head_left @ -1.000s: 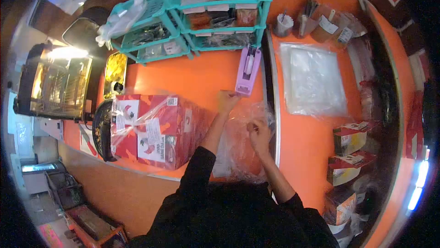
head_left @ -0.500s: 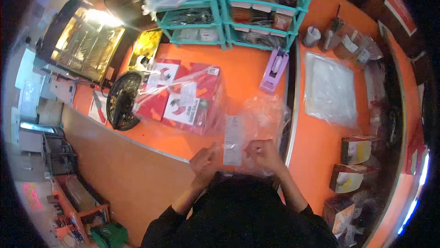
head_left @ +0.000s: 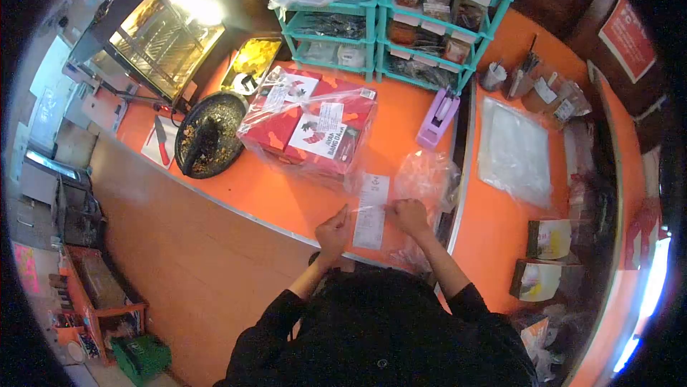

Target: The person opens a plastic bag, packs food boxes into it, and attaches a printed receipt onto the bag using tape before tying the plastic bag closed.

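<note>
A white paper slip (head_left: pixel 371 212) with print lies upright between my hands near the counter's front edge. My left hand (head_left: pixel 333 234) is closed at its left side, and my right hand (head_left: pixel 411 217) is closed at its right side. What either pinches is too small to make out. A clear plastic bag (head_left: pixel 422 176) spreads behind and around my right hand. Beyond my left hand, red boxes (head_left: pixel 315 122) with white labels stand wrapped in clear plastic.
A purple tape dispenser (head_left: pixel 438 119) stands behind the bag. A stone mortar (head_left: pixel 209 136) and a red-handled knife (head_left: pixel 162 142) are at the left. Teal shelves (head_left: pixel 379 22) rise at the back. Clear plastic bags (head_left: pixel 514 151) lie at the right, near small boxes (head_left: pixel 549 239).
The view has shifted, so the boxes and shelves appear further right. My hands are slightly further apart, and the paper slip shows more fully between them.
</note>
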Available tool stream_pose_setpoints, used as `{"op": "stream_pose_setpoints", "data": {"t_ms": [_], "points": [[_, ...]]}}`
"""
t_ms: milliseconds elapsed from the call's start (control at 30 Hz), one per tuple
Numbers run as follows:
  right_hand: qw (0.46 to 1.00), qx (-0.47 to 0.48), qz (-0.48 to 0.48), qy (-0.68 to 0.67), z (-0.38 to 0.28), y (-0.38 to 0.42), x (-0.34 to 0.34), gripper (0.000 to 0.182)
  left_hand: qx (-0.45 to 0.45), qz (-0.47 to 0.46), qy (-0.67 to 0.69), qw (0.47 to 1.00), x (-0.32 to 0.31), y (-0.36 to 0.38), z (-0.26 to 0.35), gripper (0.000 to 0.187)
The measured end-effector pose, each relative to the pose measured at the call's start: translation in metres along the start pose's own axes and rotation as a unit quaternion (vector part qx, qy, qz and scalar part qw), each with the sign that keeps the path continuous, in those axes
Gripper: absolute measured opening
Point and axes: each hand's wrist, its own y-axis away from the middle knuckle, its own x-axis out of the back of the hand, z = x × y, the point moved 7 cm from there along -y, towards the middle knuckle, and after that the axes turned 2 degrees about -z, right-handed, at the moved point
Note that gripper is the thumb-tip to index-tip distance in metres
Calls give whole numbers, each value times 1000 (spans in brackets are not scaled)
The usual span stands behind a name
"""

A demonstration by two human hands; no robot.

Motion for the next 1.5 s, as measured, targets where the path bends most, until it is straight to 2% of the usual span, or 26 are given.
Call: {"op": "stream_pose_setpoints", "data": {"t_ms": [100, 167, 333, 400, 433, 467, 500, 533, 567, 600, 633, 667, 733, 767, 800, 833, 900, 967, 1100, 1167, 1200, 1300, 1333, 1467, 1500], "points": [[999, -12, 32, 19, 0, -4, -11, 42, 25, -1, -14, 1000, -11, -4, -16, 26], [993, -64, 27, 97, 0, -6, -22, 39, 10, -10, -39, 999, -18, -7, -21, 27], [992, -103, 37, 57, -3, 1, -34, 40, -49, -27, -120, 991, -23, -10, -20, 26], [994, -100, 32, 37, -13, 3, -18, 42, 44, 5, 14, 999, -10, -9, -29, 25], [994, -81, 6, -66, -24, 9, -7, 41, 47, 12, 13, 999, -4, -7, -34, 25], [984, -62, -21, -168, -40, 14, 8, 40, 34, 64, 104, 992, 7, -2, -42, 25], [984, -54, -24, -168, -55, 19, 19, 40, 19, 116, 193, 974, 19, 0, -49, 25], [969, -51, -31, -239, -72, 25, 27, 38, 20, 123, 191, 974, 33, 0, -44, 25], [949, -49, -39, -309, -89, 32, 37, 37, 147, 119, 332, 924, 48, 4, -43, 24], [939, -15, -22, -342, -113, 40, 58, 33, 266, 108, 463, 839, 58, 10, -35, 23], [927, 18, -4, -374, -136, 47, 80, 30, 264, 113, 462, 839, 81, 8, -16, 23], [927, 21, -5, -374, -154, 52, 94, 30, 253, 129, 463, 840, 107, 4, 6, 22], [917, 123, 114, -363, -190, 62, 138, 20, 243, 143, 463, 841, 148, -6, 33, 21], [917, 123, 117, -362, -198, 61, 149, 20, 202, 157, 443, 859, 169, -17, 45, 22], [908, 171, 184, -334, -209, 62, 170, 16, 161, 170, 424, 875, 187, -30, 58, 22], [894, 218, 250, -302, -218, 62, 189, 12, 157, 167, 429, 874, 199, -45, 69, 22], [863, 255, 387, -199, -224, 43, 228, 13, 31, 131, 335, 933, 225, -90, 108, 23], [873, 219, 374, -224, -226, 17, 262, 10, -68, 137, 270, 951, 240, -130, 142, 23], [891, 158, 381, -190, -214, -36, 278, 14, -83, 52, 263, 960, 216, -210, 124, 20], [932, 67, 297, -195, -197, -69, 259, 27, -211, 112, 56, 969, 213, -231, 125, 18], [935, 32, 282, -213, -195, -73, 254, 30, -153, 94, 49, 983, 209, -233, 118, 16], [939, 1, 262, -223, -184, -84, 238, 30, -127, 74, 34, 989, 205, -229, 122, 16], [939, -5, 263, -222, -182, -84, 235, 30, -127, 65, -4, 990, 200, -232, 118, 14], [943, -2, 277, -184, -177, -81, 232, 32, -114, 46, 37, 992, 187, -236, 102, 14], [943, 2, 281, -178, -177, -81, 232, 33, -147, 56, 36, 987, 189, -234, 104, 14]]}}
